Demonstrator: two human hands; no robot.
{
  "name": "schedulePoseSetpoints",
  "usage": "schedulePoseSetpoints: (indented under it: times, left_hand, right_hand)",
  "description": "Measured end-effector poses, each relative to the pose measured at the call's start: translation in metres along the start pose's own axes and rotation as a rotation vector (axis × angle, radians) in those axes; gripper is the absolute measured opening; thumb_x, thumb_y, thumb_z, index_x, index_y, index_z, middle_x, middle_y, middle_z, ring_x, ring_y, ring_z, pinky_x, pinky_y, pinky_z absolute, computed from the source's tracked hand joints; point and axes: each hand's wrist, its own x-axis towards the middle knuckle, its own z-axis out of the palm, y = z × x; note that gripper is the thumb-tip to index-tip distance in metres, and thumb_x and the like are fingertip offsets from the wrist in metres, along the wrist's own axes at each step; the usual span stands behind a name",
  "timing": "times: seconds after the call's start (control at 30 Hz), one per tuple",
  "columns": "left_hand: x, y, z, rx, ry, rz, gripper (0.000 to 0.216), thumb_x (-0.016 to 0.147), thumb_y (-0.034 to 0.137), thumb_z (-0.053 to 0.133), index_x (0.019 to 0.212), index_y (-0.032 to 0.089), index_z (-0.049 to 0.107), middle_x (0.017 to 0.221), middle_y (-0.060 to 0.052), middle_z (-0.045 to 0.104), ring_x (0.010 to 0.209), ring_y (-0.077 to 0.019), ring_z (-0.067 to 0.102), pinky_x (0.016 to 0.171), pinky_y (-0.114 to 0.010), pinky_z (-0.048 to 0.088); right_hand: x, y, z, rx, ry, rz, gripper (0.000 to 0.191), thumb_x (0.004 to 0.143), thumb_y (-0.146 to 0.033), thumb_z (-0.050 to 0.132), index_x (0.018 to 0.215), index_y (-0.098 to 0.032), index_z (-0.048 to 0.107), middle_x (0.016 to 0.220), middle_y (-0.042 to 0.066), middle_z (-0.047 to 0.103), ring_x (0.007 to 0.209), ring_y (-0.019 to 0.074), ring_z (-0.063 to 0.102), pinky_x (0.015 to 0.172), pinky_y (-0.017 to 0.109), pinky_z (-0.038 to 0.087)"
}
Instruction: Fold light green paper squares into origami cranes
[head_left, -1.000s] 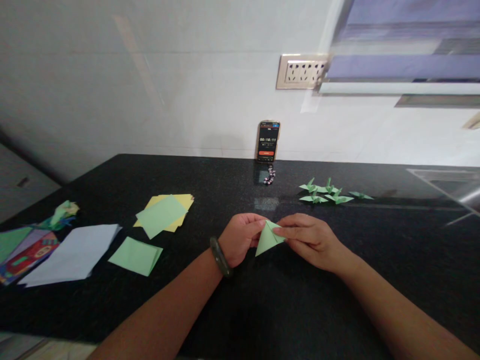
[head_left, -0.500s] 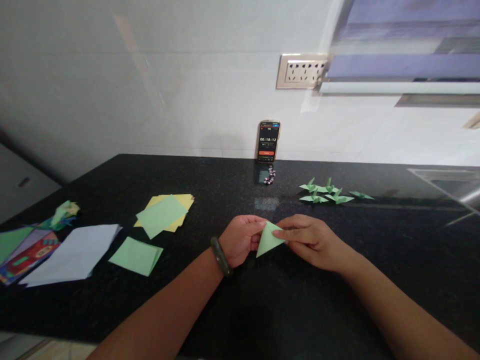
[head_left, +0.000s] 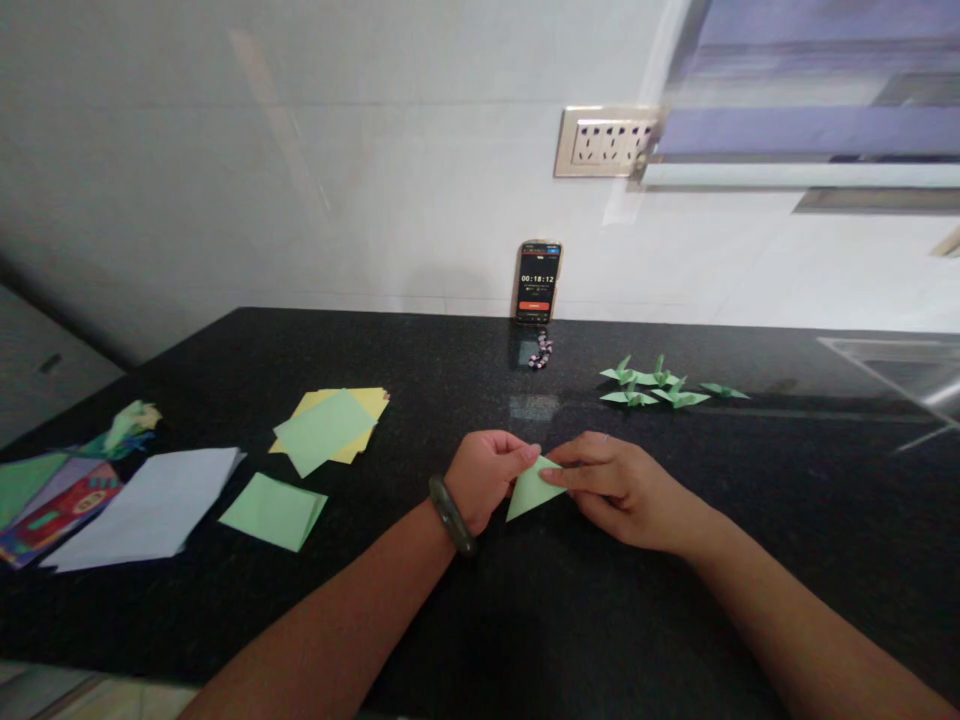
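Both hands meet over the middle of a black stone counter (head_left: 525, 620). Between them is a light green paper folded into a triangle (head_left: 529, 493). My left hand (head_left: 484, 478), with a dark band on its wrist, pinches the paper's upper left edge. My right hand (head_left: 615, 485) pinches the upper right corner with fingertips pressed together. The triangle's lower point hangs toward the counter.
Several folded green paper cranes (head_left: 652, 385) lie at the back right. A phone (head_left: 538, 282) showing a timer leans on the wall. To the left lie a green folded sheet (head_left: 274, 511), a green-on-yellow stack (head_left: 330, 425), a white sheet (head_left: 150, 505), a coloured packet (head_left: 45, 505) and crumpled paper (head_left: 127, 425).
The green triangle has dropped a little and tilted, and both hands have closed in on its top edge. The phone's timer went from 18:11 to 18:12.
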Motion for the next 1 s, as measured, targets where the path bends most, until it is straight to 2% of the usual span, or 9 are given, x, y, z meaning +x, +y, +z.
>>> schedulePoseSetpoints:
  times: [0.1, 0.17, 0.23, 0.27, 0.43, 0.83, 1.0]
  left_hand:
    - [-0.001, 0.002, -0.001, 0.121, 0.057, 0.117, 0.019, 0.062, 0.029, 0.066, 0.059, 0.012, 0.058, 0.047, 0.003, 0.052, 0.041, -0.0061, 0.041, 0.041, -0.020, 0.030]
    - [-0.002, 0.004, -0.001, 0.185, 0.068, 0.175, 0.018, 0.064, 0.028, 0.065, 0.060, 0.011, 0.060, 0.048, 0.002, 0.053, 0.042, -0.0060, 0.040, 0.042, -0.020, 0.030]
    - [-0.003, 0.004, 0.000, 0.225, 0.052, 0.208, 0.018, 0.065, 0.029, 0.064, 0.061, 0.011, 0.062, 0.050, 0.001, 0.055, 0.044, -0.0067, 0.042, 0.043, -0.020, 0.030]
    - [-0.004, 0.003, 0.000, 0.241, 0.036, 0.217, 0.019, 0.065, 0.029, 0.064, 0.062, 0.011, 0.063, 0.051, 0.001, 0.056, 0.045, -0.0072, 0.043, 0.044, -0.020, 0.031]
    - [-0.003, -0.004, 0.002, 0.305, 0.005, 0.260, 0.019, 0.064, 0.030, 0.065, 0.064, 0.012, 0.066, 0.056, -0.002, 0.061, 0.050, -0.0096, 0.048, 0.048, -0.022, 0.035]
    - [-0.009, -0.001, 0.007, 0.263, 0.029, 0.226, 0.017, 0.062, 0.029, 0.066, 0.061, 0.013, 0.067, 0.052, -0.001, 0.058, 0.047, -0.0096, 0.044, 0.046, -0.023, 0.032]
    - [-0.010, -0.001, 0.009, 0.278, 0.042, 0.204, 0.017, 0.061, 0.029, 0.066, 0.057, 0.012, 0.066, 0.048, 0.001, 0.054, 0.044, -0.0081, 0.039, 0.043, -0.022, 0.028]
  right_hand:
    - [0.002, -0.001, 0.004, 0.191, 0.107, 0.154, 0.030, 0.078, -0.013, 0.047, 0.102, -0.020, 0.063, 0.106, 0.008, 0.061, 0.094, 0.0182, 0.056, 0.081, 0.033, 0.044]
    - [0.004, 0.000, 0.008, 0.282, 0.213, 0.379, 0.023, 0.083, -0.021, 0.044, 0.091, -0.017, 0.064, 0.090, 0.007, 0.064, 0.081, 0.0163, 0.058, 0.072, 0.029, 0.046]
    - [0.007, 0.000, 0.013, 0.329, 0.230, 0.568, 0.024, 0.084, -0.030, 0.045, 0.081, -0.015, 0.063, 0.070, 0.003, 0.061, 0.064, 0.0132, 0.054, 0.058, 0.025, 0.043]
    - [0.008, 0.001, 0.015, 0.351, 0.214, 0.614, 0.024, 0.082, -0.032, 0.047, 0.076, -0.015, 0.063, 0.064, 0.001, 0.058, 0.059, 0.0118, 0.051, 0.055, 0.023, 0.041]
    - [0.009, 0.000, 0.021, 0.410, 0.137, 0.643, 0.025, 0.079, -0.033, 0.052, 0.066, -0.014, 0.060, 0.058, -0.001, 0.051, 0.054, 0.0091, 0.044, 0.051, 0.021, 0.035]
    - [0.006, 0.000, 0.018, 0.713, 0.188, 0.804, 0.024, 0.066, -0.035, 0.065, 0.056, -0.013, 0.063, 0.049, -0.003, 0.049, 0.046, 0.0067, 0.036, 0.046, 0.022, 0.027]
    - [0.003, 0.003, 0.017, 0.780, 0.154, 0.828, 0.022, 0.064, -0.032, 0.067, 0.056, -0.012, 0.064, 0.049, -0.004, 0.048, 0.047, 0.0062, 0.035, 0.047, 0.023, 0.027]
